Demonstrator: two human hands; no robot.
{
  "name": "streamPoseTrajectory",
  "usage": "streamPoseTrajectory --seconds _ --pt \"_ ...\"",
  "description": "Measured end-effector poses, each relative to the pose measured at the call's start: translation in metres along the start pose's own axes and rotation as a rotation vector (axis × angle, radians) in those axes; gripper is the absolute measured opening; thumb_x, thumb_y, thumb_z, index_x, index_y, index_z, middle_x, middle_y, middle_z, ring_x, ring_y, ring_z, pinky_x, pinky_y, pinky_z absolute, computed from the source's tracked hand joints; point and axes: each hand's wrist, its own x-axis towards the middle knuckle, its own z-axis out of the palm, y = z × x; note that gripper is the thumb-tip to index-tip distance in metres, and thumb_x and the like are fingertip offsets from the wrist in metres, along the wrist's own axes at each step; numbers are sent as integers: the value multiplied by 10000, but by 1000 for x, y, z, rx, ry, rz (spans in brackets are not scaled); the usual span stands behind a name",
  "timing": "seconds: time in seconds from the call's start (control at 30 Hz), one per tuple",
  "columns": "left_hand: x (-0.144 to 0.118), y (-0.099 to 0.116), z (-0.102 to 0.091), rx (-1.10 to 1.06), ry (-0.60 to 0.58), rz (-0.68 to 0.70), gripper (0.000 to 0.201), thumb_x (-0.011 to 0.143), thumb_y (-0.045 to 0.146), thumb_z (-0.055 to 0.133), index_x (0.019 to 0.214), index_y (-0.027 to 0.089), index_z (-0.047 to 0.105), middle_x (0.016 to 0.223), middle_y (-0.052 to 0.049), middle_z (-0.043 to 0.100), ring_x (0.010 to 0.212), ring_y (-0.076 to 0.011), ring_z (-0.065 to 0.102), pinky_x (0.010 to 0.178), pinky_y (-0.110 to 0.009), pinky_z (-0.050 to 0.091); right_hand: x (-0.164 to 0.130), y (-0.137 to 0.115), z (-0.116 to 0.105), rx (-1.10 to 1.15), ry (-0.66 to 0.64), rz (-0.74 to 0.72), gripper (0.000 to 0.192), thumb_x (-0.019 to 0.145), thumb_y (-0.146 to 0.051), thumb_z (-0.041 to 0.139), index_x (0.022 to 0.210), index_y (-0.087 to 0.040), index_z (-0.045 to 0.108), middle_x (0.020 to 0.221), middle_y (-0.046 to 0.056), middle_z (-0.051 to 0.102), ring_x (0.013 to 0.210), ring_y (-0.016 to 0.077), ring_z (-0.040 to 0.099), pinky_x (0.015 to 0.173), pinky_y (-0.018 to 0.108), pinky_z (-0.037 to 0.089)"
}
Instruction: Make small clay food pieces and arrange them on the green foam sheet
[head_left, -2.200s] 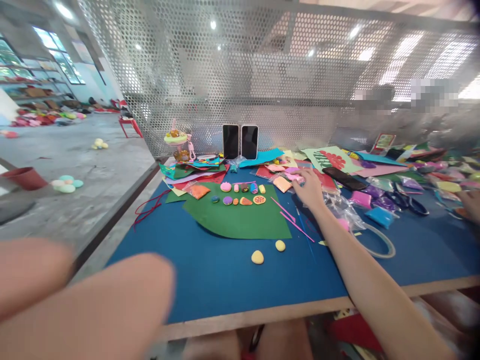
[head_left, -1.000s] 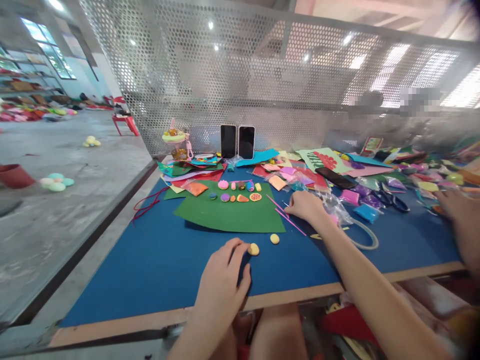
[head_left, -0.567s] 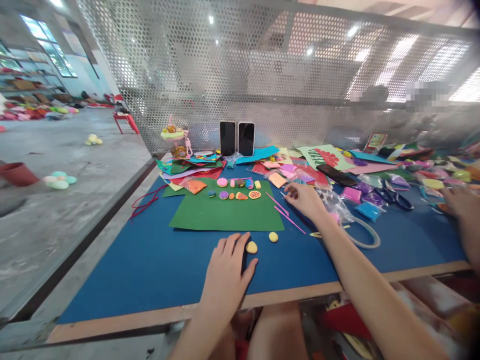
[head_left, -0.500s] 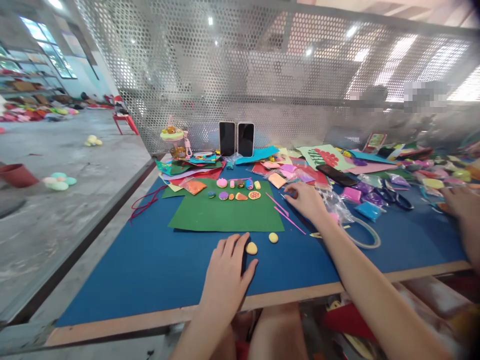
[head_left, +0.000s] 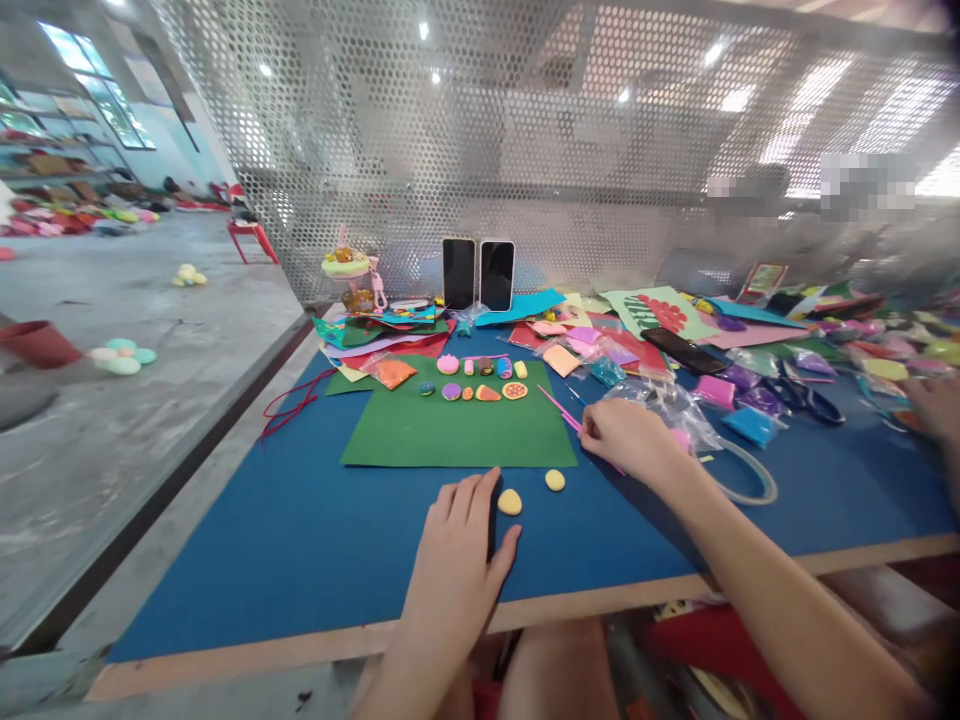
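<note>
Two yellow clay lumps are seen on the blue surface (head_left: 300,540), just in front of the green felt sheet (head_left: 457,430): the larger lump (head_left: 509,502) lies just beside the fingertips of the left hand (head_left: 459,572), which is laid flat and open on the surface, while the smaller lump (head_left: 555,480) sits a little to its right. The right hand (head_left: 626,440) is closed around a thin pink stick (head_left: 559,408) at the felt sheet's right edge, next to crumpled clear plastic bags (head_left: 675,410). A row of small coloured clay pieces (head_left: 480,380) is set out along the far part of the felt, and two phones (head_left: 478,274) are propped upright against the perforated metal screen (head_left: 480,140).
</note>
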Motion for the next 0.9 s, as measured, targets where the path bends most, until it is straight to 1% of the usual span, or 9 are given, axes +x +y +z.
streamPoseTrajectory --seconds 0.17,0.23,0.3,0.37,0.47,0.57,0.63,0.77,0.9 --pt "-1 1 1 -4 28 -3 443 863 268 529 1285 182 424 1181 -95 577 1051 -254 522 874 -415 444 -1 -3 -2 -74 -99 -8 195 752 -197 503 824 -144 676 867 134 681 780 246 651 527 256 332" --pt "-1 2 0 0 33 -5 438 865 264 524 1283 178 425 1178 -96 579 1043 -252 526 865 -415 447 3 -1 -1 -83 -98 -25 192 747 -203 503 816 -140 671 854 139 679 777 252 648 537 260 339" --pt "-1 2 -1 7 34 -3 437 865 260 525 1280 171 423 1177 -98 579 1034 -253 528 852 -417 451 5 2 -1 -41 -47 -32 168 746 -210 498 778 -146 650 794 122 671 730 237 639 536 260 336" --pt "-1 3 -1 14 38 3 432 860 255 534 1269 164 428 1168 -99 581 1023 -253 529 837 -417 456 6 5 -2 94 34 -59 119 734 -204 498 740 -159 609 709 78 650 659 202 616 540 256 341" --pt "-2 3 0 19 55 15 400 857 250 540 1236 161 445 1144 -96 589 1004 -250 533 818 -415 462 4 5 -5 518 122 -168 120 700 -172 521 816 -178 549 660 1 615 607 145 576 584 242 390" --pt "-2 3 0 21 65 18 363 864 246 533 1210 166 460 1131 -91 594 998 -247 533 809 -411 467 3 -4 -8 1035 95 -281 305 703 -201 579 998 -183 505 673 -37 595 610 119 567 594 231 432" --pt "-3 3 0 29 67 17 358 855 237 548 1197 170 471 1120 -86 599 995 -248 535 797 -409 471 3 -13 -8 1263 60 -311 380 713 -251 634 1063 -181 506 711 -28 605 622 112 576 571 222 445" --pt "-4 4 1 54 85 27 341 827 215 588 1155 168 508 1078 -80 611 972 -248 546 773 -400 482 3 -31 -1 1416 96 -352 245 759 -356 663 898 -175 574 694 -13 595 589 103 588 539 216 469" --pt "-3 4 3 42 111 28 323 843 205 565 1158 154 517 1069 -89 608 957 -243 543 770 -400 487 -4 -40 9 1382 61 -436 220 869 -398 546 836 -181 537 661 -20 557 562 99 600 560 222 504"
